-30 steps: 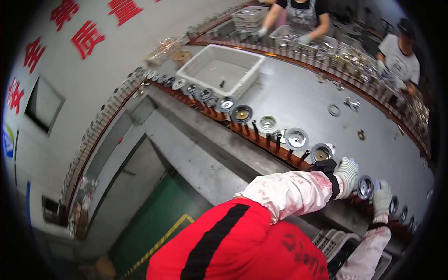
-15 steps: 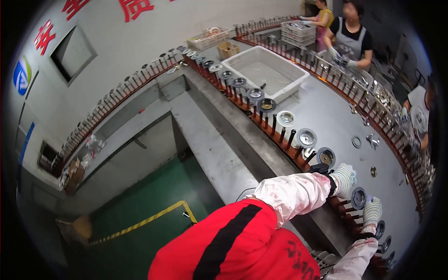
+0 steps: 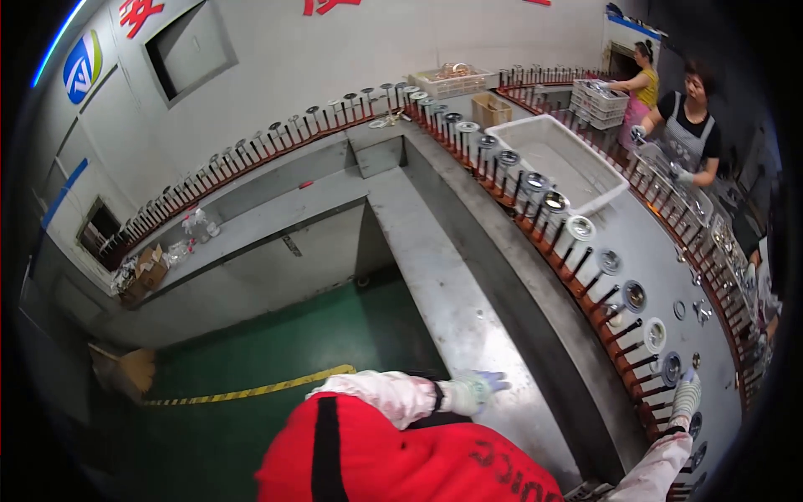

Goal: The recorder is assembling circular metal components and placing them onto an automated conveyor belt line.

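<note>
My left hand (image 3: 470, 393), in a striped white glove, is over the grey metal ledge (image 3: 468, 314). Its fingers are stretched out to the right and hold nothing. My right hand (image 3: 687, 400), gloved the same way, is at the right among round metal discs on dark pegs. Its fingers point away from me and look straight, with no held thing showing. The nearest disc (image 3: 672, 368) is just left of its fingertips; another disc (image 3: 696, 425) is partly hidden beside the hand. A small round brass-coloured part (image 3: 696, 360) lies on the table just beyond the fingers.
A reddish-brown peg rail (image 3: 577, 289) curves past me, carrying several discs. Beyond it are a white plastic bin (image 3: 615, 194), a tan box (image 3: 491, 110) and loose metal parts (image 3: 701, 311). Several people work across the table, one in a grey apron (image 3: 686, 138). A broom (image 3: 134, 368) is at lower left.
My left hand has come away from the discs, back to the ledge at left. My right hand stays among the discs. The view has turned left, so the scene sits further right and lower.
</note>
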The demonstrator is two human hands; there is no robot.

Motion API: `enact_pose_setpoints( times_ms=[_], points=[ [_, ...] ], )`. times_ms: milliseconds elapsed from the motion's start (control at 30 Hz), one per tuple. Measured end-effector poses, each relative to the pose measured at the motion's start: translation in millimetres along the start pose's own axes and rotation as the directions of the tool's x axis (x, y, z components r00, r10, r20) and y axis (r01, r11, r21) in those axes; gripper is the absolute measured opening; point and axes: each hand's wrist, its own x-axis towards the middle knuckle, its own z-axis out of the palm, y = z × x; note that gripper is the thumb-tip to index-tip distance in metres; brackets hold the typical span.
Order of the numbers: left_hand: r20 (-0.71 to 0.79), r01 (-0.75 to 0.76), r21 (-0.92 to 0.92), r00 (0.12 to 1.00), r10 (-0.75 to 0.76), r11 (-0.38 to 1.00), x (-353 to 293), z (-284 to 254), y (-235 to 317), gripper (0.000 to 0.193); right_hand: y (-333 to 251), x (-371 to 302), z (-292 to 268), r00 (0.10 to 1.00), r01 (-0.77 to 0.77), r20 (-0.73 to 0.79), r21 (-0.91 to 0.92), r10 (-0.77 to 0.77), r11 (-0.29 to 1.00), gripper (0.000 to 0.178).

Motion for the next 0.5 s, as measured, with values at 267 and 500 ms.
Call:
enact_pose_setpoints(
  times_ms=[267, 500],
  points=[
    [0.078, 0.706, -0.123, 0.708, -0.702, 0.698, -268.6, -86.5, -144.4, 0.063, -120.7, -136.4, 91.5, 0.885, 0.257, -0.301, -0.322, -0.356, 0.911, 0.043],
    [-0.045, 0.608, -0.104, 0.788, -0.614, 0.787, -312.2, -145.9, -274.9, 0.057, -416.4, -353.3, 153.2, 0.756, 0.399, 0.434, 0.288, -0.49, 0.871, 0.032]
  ],
)
